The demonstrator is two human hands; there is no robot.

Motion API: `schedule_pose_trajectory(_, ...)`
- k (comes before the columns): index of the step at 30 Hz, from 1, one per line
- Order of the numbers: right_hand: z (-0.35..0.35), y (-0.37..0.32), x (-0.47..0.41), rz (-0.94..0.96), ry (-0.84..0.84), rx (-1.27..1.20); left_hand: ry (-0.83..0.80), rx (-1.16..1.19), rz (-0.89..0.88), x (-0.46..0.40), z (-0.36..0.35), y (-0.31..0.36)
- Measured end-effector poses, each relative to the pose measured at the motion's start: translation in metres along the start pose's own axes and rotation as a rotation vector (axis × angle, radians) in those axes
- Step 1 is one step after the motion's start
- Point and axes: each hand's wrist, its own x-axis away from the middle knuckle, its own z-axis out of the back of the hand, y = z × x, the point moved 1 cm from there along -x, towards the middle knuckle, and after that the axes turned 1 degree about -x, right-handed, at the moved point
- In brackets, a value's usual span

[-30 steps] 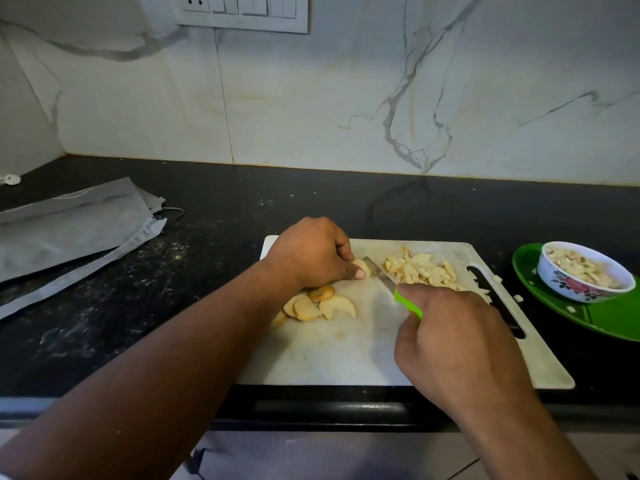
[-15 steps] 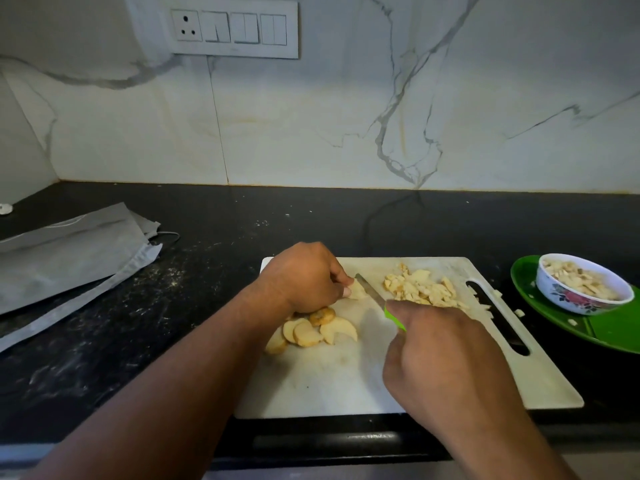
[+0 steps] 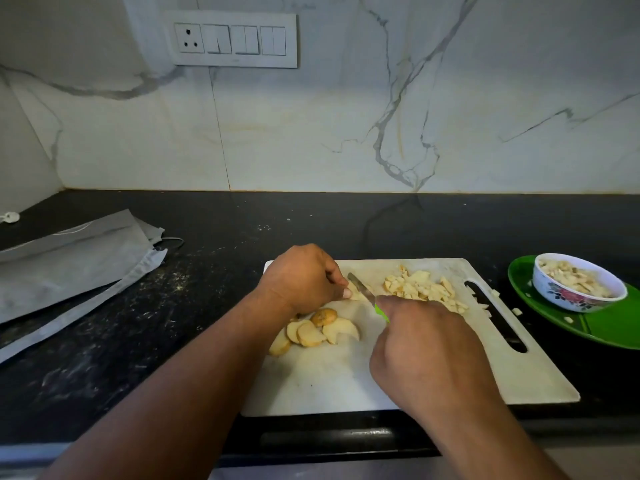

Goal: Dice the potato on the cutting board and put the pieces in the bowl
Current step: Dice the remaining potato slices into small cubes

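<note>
On the white cutting board (image 3: 332,379) my left hand (image 3: 303,280) pinches a small potato slice (image 3: 355,295) against the board. My right hand (image 3: 426,351) grips a knife with a green handle (image 3: 381,312); its blade (image 3: 360,287) rests on that slice right beside my left fingertips. Several potato slices (image 3: 311,332) lie in a heap below my left hand. A pile of diced potato (image 3: 420,289) sits at the board's far right. The flowered white bowl (image 3: 576,297) at the right holds diced pieces.
The bowl stands on a green plate (image 3: 609,327) with a few stray bits (image 3: 516,310) around it. Grey cloth (image 3: 69,268) lies on the black counter (image 3: 207,306) at the left. A switch panel (image 3: 235,41) is on the marble wall behind.
The view has tilted up, showing more of the wall. Both hands stay at the slice, the knife blade working close to my left fingertips.
</note>
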Motion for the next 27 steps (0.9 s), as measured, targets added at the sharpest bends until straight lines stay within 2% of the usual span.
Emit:
schedule_pose_trajectory(8,0.028,0.014,0.035,0.041,-0.072,-0.020,-0.018,-0.007,0.018,-0.003,0.001,-0.002)
schedule_pose_trajectory(13,0.012,0.003,0.011,0.026,0.048,-0.001,0.013,-0.029,0.011,0.003,0.000,-0.001)
schedule_pose_trajectory(18,-0.006,0.000,0.016,0.040,-0.031,-0.055,0.001,-0.075,-0.003,0.004,0.001,0.002)
schedule_pose_trajectory(23,0.016,0.011,0.043,0.028,-0.081,-0.085,0.008,-0.041,0.019,0.001,0.002,-0.002)
schedule_pose_trajectory(27,0.025,0.005,0.031,0.023,-0.007,-0.066,0.031,-0.030,0.021,0.003,0.003,-0.003)
